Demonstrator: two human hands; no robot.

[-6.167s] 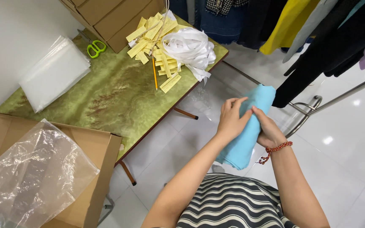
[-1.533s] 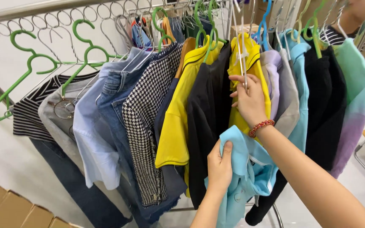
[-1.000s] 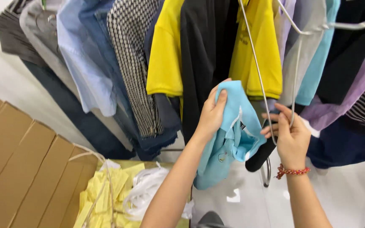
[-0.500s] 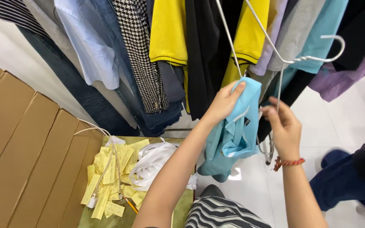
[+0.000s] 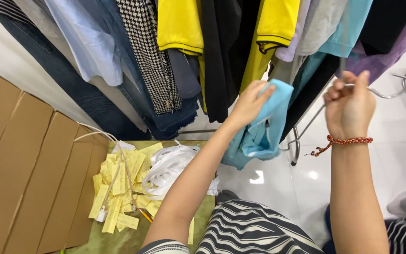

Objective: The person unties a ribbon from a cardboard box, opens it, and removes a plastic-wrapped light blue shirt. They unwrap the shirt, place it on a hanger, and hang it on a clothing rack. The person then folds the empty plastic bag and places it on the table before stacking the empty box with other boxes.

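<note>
My left hand (image 5: 251, 100) is raised and grips the top of a light blue garment (image 5: 259, 136), which hangs down in folds in front of the clothes rack. To its right, my right hand (image 5: 348, 106), with a red cord bracelet on the wrist, is closed on a thin wire hanger (image 5: 342, 51) that rises blurred above the fingers. The two hands are a short way apart at the same height. The hanger is not inside the garment.
Hanging clothes fill the rack: yellow shirts (image 5: 180, 23), black garments (image 5: 222, 51), a houndstooth piece (image 5: 146, 51), denim. Cardboard boxes (image 5: 19, 160) stand at left. A green table (image 5: 132, 237) carries yellow tags (image 5: 118, 188), white cords (image 5: 170, 164) and a pencil. Another person's striped sleeve (image 5: 405, 230) shows bottom right.
My view has tilted down toward the table. My right hand took a wire hanger off the rack and lowered it beside the blue garment, which my left hand kept holding.
</note>
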